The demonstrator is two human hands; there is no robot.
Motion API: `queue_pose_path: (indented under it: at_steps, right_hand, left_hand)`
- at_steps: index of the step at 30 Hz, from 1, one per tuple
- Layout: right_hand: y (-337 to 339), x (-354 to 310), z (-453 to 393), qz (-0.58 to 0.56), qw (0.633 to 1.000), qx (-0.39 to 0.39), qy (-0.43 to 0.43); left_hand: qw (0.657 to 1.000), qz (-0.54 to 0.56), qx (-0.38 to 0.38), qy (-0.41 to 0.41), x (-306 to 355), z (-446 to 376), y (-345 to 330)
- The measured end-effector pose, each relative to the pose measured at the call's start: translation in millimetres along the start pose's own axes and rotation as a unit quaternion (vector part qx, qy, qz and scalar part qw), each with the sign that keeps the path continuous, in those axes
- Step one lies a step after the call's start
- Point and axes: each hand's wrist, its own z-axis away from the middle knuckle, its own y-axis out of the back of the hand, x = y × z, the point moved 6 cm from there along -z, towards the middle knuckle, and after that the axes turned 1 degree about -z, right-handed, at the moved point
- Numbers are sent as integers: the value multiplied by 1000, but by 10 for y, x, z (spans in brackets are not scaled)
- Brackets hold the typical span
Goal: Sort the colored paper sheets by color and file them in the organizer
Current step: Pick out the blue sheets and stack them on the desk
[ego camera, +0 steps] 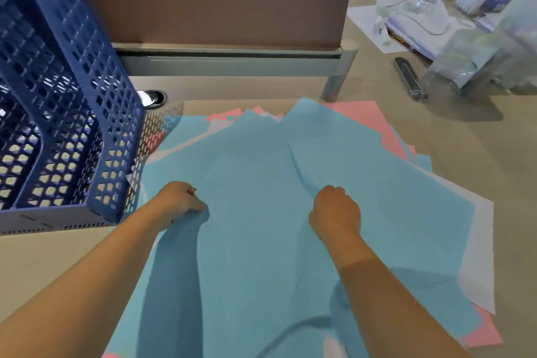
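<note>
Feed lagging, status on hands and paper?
Left hand and right hand both gripping blue sheets. Pink sheets underneath, unsorted. Organizer left, unobstructed.

The blue mesh organizer (pixel 66 102) runs off the left and top edges, so its full set of compartments cannot be counted. The pink sheets (pixel 374 122) and white sheets (pixel 479 256) show only as corners and strips from under the blue sheets (pixel 261 241), which are cut off at the bottom edge, and the fingertips of the left hand (pixel 180 200) and right hand (pixel 335 212) are tucked out of sight in the paper. At the top right, a blurred heap of clear plastic and papers (pixel 465 26) is too smeared to identify.
</note>
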Motion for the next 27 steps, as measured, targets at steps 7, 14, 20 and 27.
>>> queue_pose_path:
  at_steps: [7,14,20,27]
  right_hand:
    - [148,30,6,-217,974,-29,50]
    - [119,234,-105,-245,968,2,61]
    - [-244,702,-142,-168,982,-70,-59]
    - [-255,113,-46,-208,973,-90,48]
  left_hand:
    - [974,148,169,-15,-93,161,36]
    - [979,-3,199,-32,196,323,-213]
    - [977,-180,112,38,-29,342,-504]
    - [986,-130,104,16,215,501,-763]
